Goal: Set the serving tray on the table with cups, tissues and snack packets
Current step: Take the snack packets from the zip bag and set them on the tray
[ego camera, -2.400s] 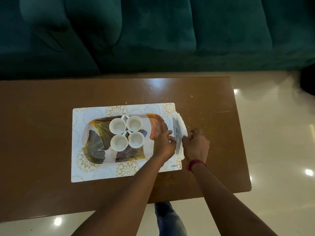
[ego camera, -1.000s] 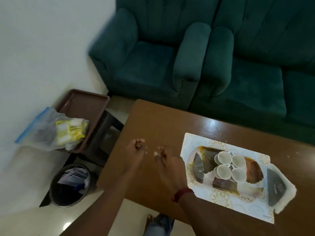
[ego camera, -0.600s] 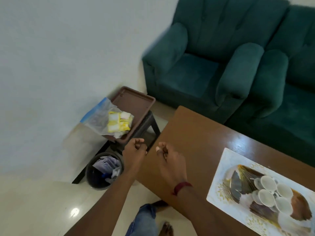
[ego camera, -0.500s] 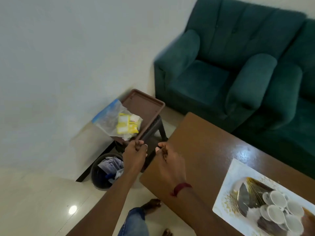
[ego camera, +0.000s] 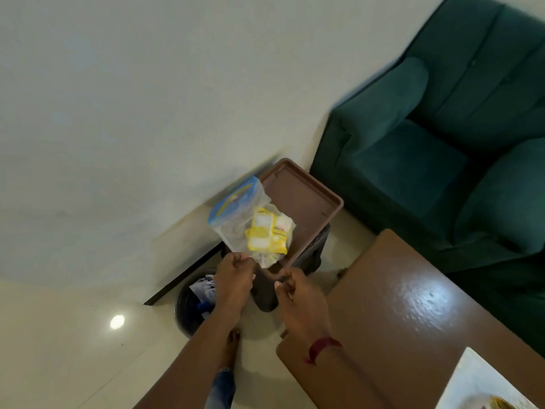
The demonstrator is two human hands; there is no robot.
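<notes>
A clear plastic bag (ego camera: 236, 228) with a blue top strip holds yellow snack packets (ego camera: 267, 233) and lies on the left edge of a brown tray (ego camera: 309, 202) on a dark stool. My left hand (ego camera: 233, 278) has curled fingers at the bag's lower corner and seems to pinch it. My right hand (ego camera: 295, 292), fingers curled, hovers by the brown tray's near corner with nothing seen in it. Only a corner of the white placemat (ego camera: 483, 376) and a sliver of the patterned serving tray (ego camera: 498, 405) show at the bottom right. Cups and tissues are out of view.
The brown wooden table (ego camera: 413, 305) fills the lower right. A dark bin (ego camera: 193, 302) with scraps stands on the floor below my left hand, against the white wall. A green sofa (ego camera: 442, 143) stands to the right of the stool (ego camera: 315, 255).
I turned left, away from the serving tray. Both hands left the tissues at the tray's right end and came over to the bag on the brown tray; the left hand now meets the bag's corner.
</notes>
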